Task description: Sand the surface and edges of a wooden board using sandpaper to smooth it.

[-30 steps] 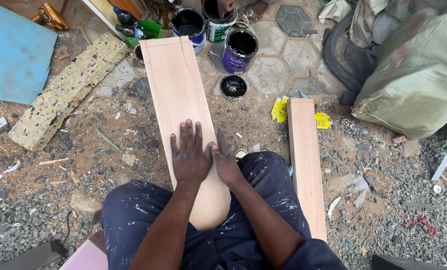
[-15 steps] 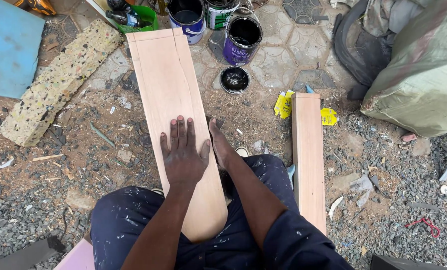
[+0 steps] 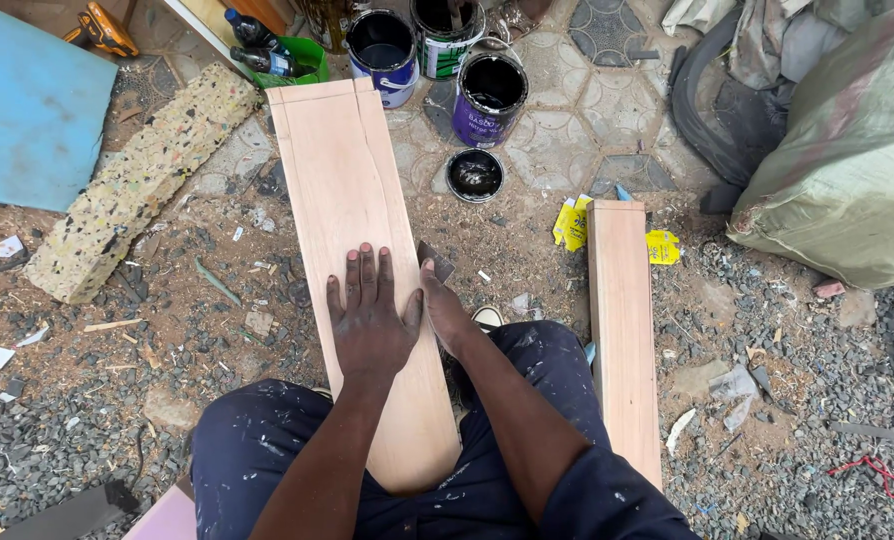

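Note:
A long pale wooden board (image 3: 342, 180) runs from my lap away over the gravel ground. My left hand (image 3: 369, 318) lies flat on it, palm down, fingers together and stretched forward. My right hand (image 3: 445, 305) grips the board's right edge and holds a small dark piece of sandpaper (image 3: 434, 260) against it. My knees in dark paint-spattered trousers (image 3: 267, 450) sit on either side of the board's near end.
A second, narrower board (image 3: 624, 330) lies to the right. Three open paint tins (image 3: 487, 95) and a black lid (image 3: 475, 174) stand beyond the board. A foam block (image 3: 137, 185), blue sheet (image 3: 27, 110), green sack (image 3: 847, 170) and yellow scraps (image 3: 572, 222) lie around.
Both hands have slid forward along the board, away from me. The right hand with the sandpaper has moved up the right edge.

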